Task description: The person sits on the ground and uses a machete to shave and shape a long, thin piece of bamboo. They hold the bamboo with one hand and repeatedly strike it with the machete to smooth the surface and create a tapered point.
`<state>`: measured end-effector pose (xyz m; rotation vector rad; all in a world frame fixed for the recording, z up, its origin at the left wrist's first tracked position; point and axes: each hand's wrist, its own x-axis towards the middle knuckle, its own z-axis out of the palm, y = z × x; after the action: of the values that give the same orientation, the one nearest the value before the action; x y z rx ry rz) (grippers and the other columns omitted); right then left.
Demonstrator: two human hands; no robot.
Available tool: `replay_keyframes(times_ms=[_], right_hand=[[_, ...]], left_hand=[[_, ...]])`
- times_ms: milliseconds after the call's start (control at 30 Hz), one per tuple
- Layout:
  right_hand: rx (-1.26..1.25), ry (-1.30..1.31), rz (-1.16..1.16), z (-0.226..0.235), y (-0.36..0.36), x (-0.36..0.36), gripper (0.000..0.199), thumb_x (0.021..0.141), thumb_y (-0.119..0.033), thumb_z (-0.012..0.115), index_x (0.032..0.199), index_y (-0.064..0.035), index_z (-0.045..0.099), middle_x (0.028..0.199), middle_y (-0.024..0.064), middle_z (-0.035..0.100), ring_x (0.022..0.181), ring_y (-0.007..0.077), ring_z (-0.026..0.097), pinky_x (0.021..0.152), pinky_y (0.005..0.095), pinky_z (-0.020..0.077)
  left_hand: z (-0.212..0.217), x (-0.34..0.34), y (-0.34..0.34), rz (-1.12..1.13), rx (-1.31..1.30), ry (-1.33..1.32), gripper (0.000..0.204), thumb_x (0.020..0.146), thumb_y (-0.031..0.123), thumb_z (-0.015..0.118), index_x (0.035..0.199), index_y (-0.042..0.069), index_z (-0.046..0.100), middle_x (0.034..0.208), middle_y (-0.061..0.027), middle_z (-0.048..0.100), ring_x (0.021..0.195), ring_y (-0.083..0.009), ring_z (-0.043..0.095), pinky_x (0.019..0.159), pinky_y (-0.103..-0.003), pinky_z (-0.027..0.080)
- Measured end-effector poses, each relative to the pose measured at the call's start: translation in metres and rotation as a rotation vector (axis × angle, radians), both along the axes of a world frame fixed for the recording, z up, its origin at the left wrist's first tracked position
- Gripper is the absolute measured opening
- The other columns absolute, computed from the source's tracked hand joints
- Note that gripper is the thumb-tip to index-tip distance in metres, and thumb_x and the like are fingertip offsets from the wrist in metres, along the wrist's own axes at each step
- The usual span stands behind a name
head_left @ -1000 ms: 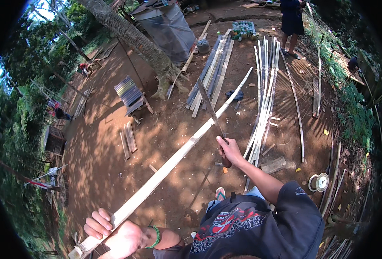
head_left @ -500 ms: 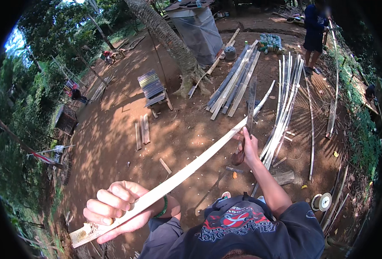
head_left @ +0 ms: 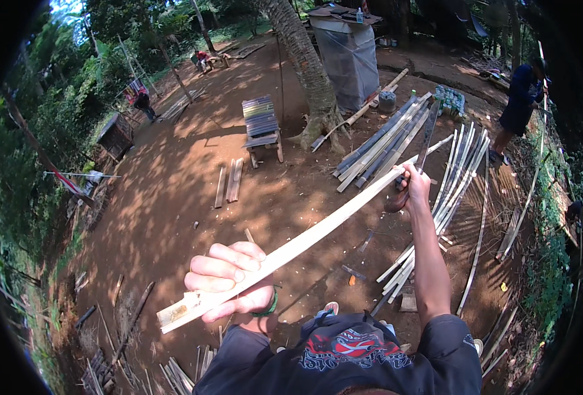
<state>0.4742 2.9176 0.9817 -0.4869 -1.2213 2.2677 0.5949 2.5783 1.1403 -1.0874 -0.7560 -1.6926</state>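
My left hand is closed around a long pale strip of bamboo, fingers wrapped over the top of it near its close end, thumb underneath. A green band sits on that wrist. The cut end of the strip pokes out just past my knuckles, down and to the left, and the rest of it runs up and to the right, away from me, across to my other hand.

My right hand is out at the end of a straight arm, fist closed on the dark handle of a long knife. The blade stands up from the fist, and it meets the far part of the strip right beside my fingers.

Below my hands is bare reddish dirt. Under and beyond my right hand lies a spread of thin split strips, and just past them, farther out, a stack of longer poles. Beyond my left hand, well away, stands a slatted wooden chair, with a palm trunk to its right and a covered grey tank behind that. Far off to the right of my knife hand another person in dark blue stands at the edge of the yard.
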Motion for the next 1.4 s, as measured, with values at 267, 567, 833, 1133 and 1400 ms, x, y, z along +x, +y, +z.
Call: replay_keyframes(times_ms=[267, 567, 833, 1133, 1400], right_hand=[[0.761, -0.414, -0.127, 0.007, 0.07, -0.017, 0.046, 0.09, -0.046, 0.067, 0.073, -0.0036, 0.066, 0.058, 0.0058, 0.064, 0.049, 0.0117, 0.056, 0.047, 0.0295, 0.0432], [0.557, -0.237, 0.008, 0.021, 0.002, 0.144, 0.047, 0.1, -0.045, 0.054, 0.083, -0.0024, 0.061, 0.053, -0.0062, 0.041, 0.045, 0.0045, 0.036, 0.043, 0.0257, 0.0274], [0.674, -0.034, 0.287, 0.038, -0.095, 0.243, 0.059, 0.102, -0.051, 0.043, 0.083, 0.0021, 0.059, 0.049, -0.0014, 0.044, 0.042, 0.0064, 0.041, 0.041, 0.0258, 0.0313], [0.516, -0.034, 0.307, 0.053, -0.112, 0.243, 0.038, 0.102, -0.028, 0.051, 0.077, -0.0005, 0.058, 0.054, 0.0039, 0.049, 0.049, 0.0106, 0.047, 0.048, 0.0303, 0.036], [0.682, -0.005, 0.286, 0.052, -0.112, 0.239, 0.048, 0.103, -0.036, 0.046, 0.073, 0.0009, 0.053, 0.053, 0.0085, 0.051, 0.045, 0.0189, 0.052, 0.047, 0.0325, 0.0397]], left_hand=[[-0.047, -0.015, 0.024, -0.072, -0.085, -0.317, 0.042, 0.096, 0.046, 0.056, 0.092, 0.007, 0.041, 0.088, -0.0056, 0.044, 0.068, -0.0194, 0.053, 0.056, -0.038, 0.058], [-0.119, -0.036, 0.09, 0.042, -0.25, -0.672, 0.031, 0.087, 0.026, 0.077, 0.085, -0.002, 0.065, 0.084, -0.009, 0.062, 0.073, -0.0174, 0.059, 0.07, -0.03, 0.05], [-0.109, -0.018, 0.113, -0.136, -0.245, -0.435, 0.027, 0.087, 0.024, 0.076, 0.084, 0.004, 0.057, 0.082, -0.0083, 0.053, 0.073, -0.0237, 0.063, 0.062, -0.033, 0.053], [-0.09, -0.026, 0.125, -0.074, -0.401, -0.529, 0.02, 0.085, 0.009, 0.077, 0.089, -0.001, 0.06, 0.086, -0.0123, 0.063, 0.078, -0.0198, 0.062, 0.073, -0.036, 0.057], [-0.088, -0.014, 0.129, -0.124, -0.397, -0.472, 0.023, 0.084, 0.011, 0.078, 0.087, 0.0, 0.058, 0.08, -0.0082, 0.059, 0.071, -0.0184, 0.058, 0.066, -0.03, 0.052]])
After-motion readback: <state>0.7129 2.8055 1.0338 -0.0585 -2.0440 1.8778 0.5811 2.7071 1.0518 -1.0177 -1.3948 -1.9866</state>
